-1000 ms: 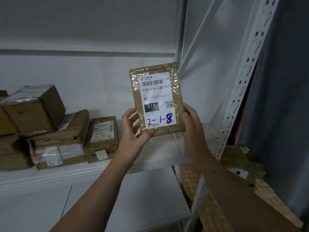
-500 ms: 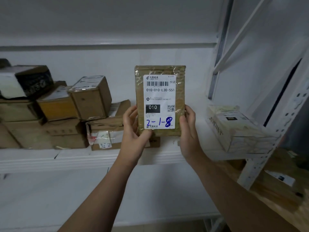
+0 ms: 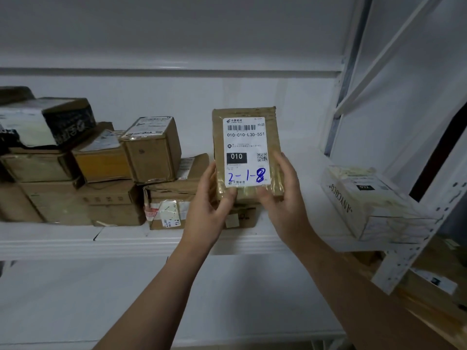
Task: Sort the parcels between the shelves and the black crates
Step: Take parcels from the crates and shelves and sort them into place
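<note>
flat brown paper parcel [image 3: 246, 152]: tan, glossy clear tape
white shipping label [image 3: 246, 151]: black barcode, blue handwritten "2-1-8"
metal shelf [image 3: 131, 242]: white
stacked cardboard boxes [image 3: 151, 150]: brown
white carton [image 3: 366, 200]: black lettering

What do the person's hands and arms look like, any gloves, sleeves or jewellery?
The left hand and the right hand are bare: no gloves, rings or bracelets show. The left forearm and the right forearm are uncovered right to the frame's edge, with no sleeve or watch in view.

Bare left hand [image 3: 211, 200], right hand [image 3: 284, 198] (forearms [image 3: 151, 286] too)
</note>
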